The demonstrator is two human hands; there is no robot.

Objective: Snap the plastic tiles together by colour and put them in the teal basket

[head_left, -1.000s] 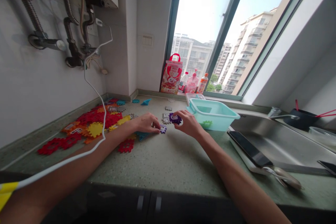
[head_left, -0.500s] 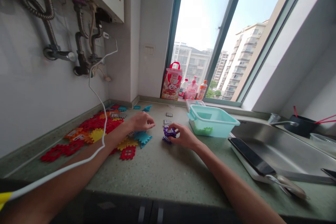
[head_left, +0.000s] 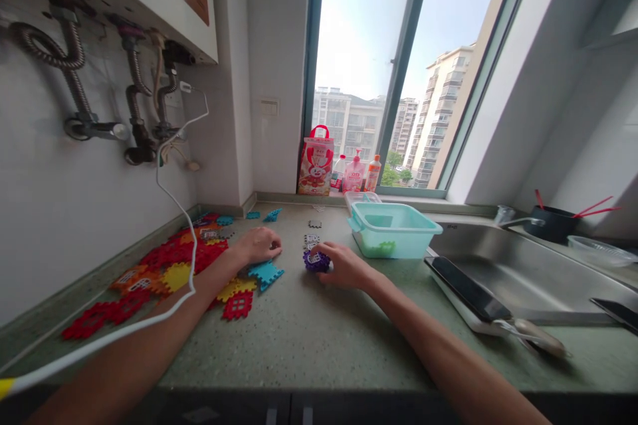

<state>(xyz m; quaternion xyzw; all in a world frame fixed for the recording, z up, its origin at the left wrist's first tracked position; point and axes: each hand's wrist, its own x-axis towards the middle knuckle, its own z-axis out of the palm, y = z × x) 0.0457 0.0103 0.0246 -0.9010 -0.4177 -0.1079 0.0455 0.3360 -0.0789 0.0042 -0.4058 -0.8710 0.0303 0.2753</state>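
My right hand (head_left: 346, 265) grips a purple interlocking tile (head_left: 316, 261) with toothed edges, low over the counter or resting on it. Just beyond it, several grey-white tiles (head_left: 312, 240) lie in a row towards the window. My left hand (head_left: 259, 244) hovers over the right side of the pile, its fingers curled together; anything inside them is hidden. Below that hand are light blue tiles (head_left: 266, 272), some with pointed corners. A red window-patterned tile (head_left: 238, 305) and a yellow tile (head_left: 229, 291) lie nearer my body.
Red, orange and yellow tiles (head_left: 172, 254) spread along the left wall. A mint plastic box (head_left: 396, 249) with green pieces stands right of my right hand, by the sink (head_left: 498, 259). A dark phone-like slab (head_left: 468, 287) rests at its edge. A white cable (head_left: 191, 259) crosses my left forearm.
The purple tiles under my right hand look pressed together, where one sat above the other before. My left hand's fingers have curled in further. The camera view has shifted slightly.
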